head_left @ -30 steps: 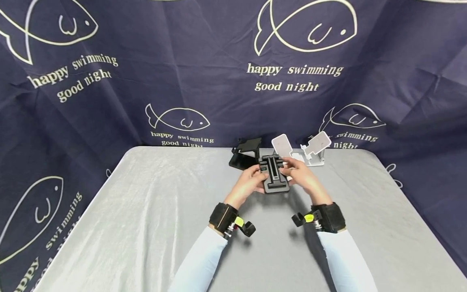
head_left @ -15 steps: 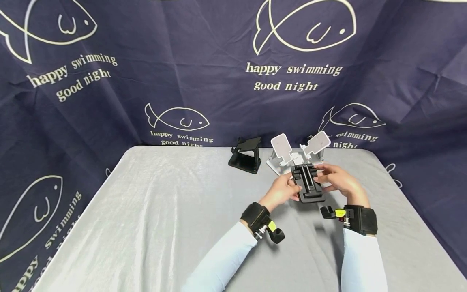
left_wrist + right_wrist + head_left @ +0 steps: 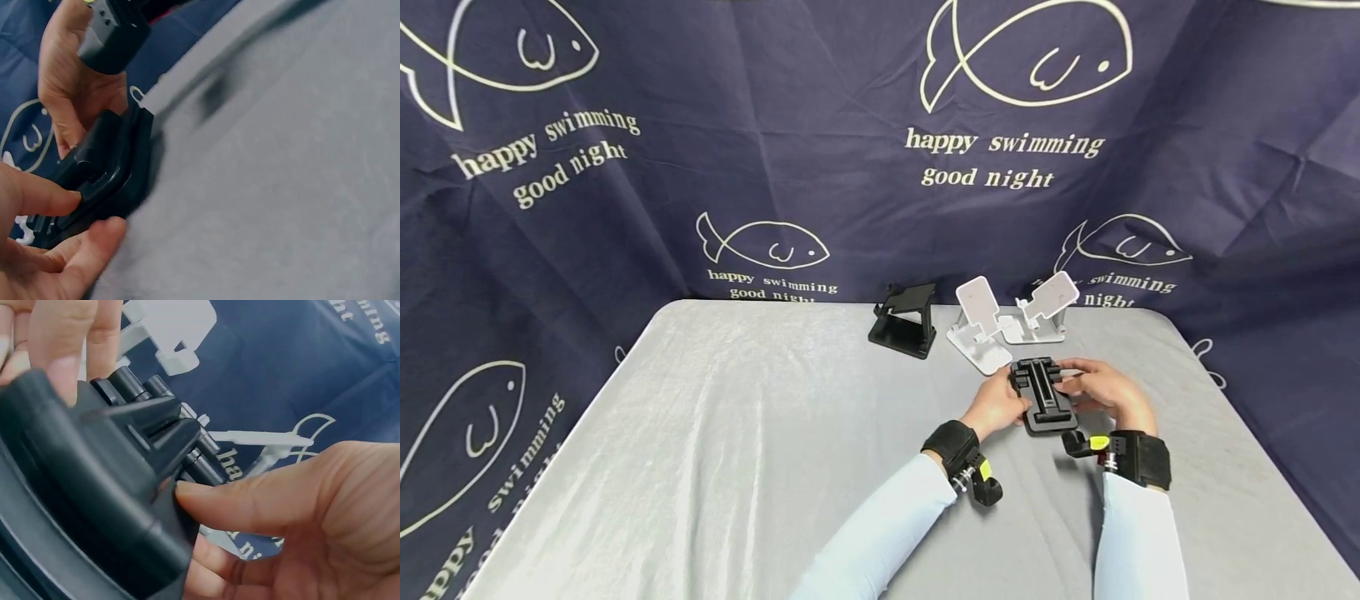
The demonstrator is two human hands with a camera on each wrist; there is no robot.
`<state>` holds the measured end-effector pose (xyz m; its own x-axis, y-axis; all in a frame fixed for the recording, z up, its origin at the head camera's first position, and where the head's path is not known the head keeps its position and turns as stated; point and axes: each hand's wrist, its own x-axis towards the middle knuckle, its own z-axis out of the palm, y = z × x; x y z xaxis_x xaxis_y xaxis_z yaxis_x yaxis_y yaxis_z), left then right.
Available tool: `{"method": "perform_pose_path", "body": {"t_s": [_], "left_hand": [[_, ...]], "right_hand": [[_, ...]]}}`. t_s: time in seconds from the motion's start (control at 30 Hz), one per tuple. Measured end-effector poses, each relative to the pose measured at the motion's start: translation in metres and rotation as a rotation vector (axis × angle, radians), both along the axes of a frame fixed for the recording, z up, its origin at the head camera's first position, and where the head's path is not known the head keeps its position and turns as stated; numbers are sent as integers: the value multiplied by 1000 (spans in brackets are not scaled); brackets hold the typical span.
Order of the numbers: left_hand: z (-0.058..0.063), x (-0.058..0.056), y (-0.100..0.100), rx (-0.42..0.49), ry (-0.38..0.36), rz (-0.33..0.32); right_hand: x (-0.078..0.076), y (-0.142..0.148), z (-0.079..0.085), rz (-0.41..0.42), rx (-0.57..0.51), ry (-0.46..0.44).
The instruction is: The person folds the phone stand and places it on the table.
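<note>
A black folded phone stand (image 3: 1045, 398) lies flat between the two hands on the right half of the table, close above the cloth or on it; which one I cannot tell. My left hand (image 3: 997, 405) pinches its left edge, thumb on top and fingers below, as the left wrist view shows on the near fingers (image 3: 94, 250). On the opposite edge, my right hand (image 3: 1105, 392) holds it, with the thumb (image 3: 231, 500) on the edge and the other fingers underneath. The folded arm and hinge bars of the stand (image 3: 125, 469) face up.
Behind the hands stand two unfolded white phone stands, one at left (image 3: 977, 304) and one at right (image 3: 1052, 296). An unfolded black phone stand (image 3: 906, 332) is farther left. A grey cloth covers the table (image 3: 715, 450); a dark blue printed curtain (image 3: 850, 125) hangs behind.
Both hands have carried the folded black stand to the right and nearer the body, away from the unfolded black stand. In the last half second it has come a little lower.
</note>
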<state>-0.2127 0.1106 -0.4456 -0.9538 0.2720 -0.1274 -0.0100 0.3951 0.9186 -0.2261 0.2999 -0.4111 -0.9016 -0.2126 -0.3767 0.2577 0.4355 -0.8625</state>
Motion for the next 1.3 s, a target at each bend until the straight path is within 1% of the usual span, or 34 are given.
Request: {"method": "perform_pose_path", "body": {"t_s": [0.07,0.13,0.23,0.3,0.37,0.43,0.47,0.53,0.87,1.03,1.17,1.27,1.3], "left_hand": [[-2,0,0,-26,26,9],[-3,0,1,-21,33,20],[-4,0,2,-15,66,39],[-5,0,2,-57,108,44],[-5,0,2,-119,156,39],[-5,0,2,-185,185,32],[-5,0,2,-209,190,27],[-5,0,2,-227,190,20],[-2,3,4,-316,168,26],[-3,2,5,-339,203,19],[-5,2,5,-305,216,29],[-7,1,4,-254,203,38],[-7,0,3,-234,199,38]], "right_hand": [[-1,1,-3,-10,3,-7],[-1,1,-4,-24,9,-15],[-1,1,-4,-28,46,-8],[-1,1,-4,-29,74,3],[-1,-1,-4,-34,97,9],[-1,-2,-5,-40,115,12],[-1,-3,-5,-50,117,7],[-1,-4,-5,-68,123,3],[2,-7,-4,-74,132,-1],[1,-8,-5,-91,181,2],[-1,-8,-5,-88,207,7],[-4,-5,-8,-90,172,-5],[-6,-3,-10,-79,137,-4]]}}
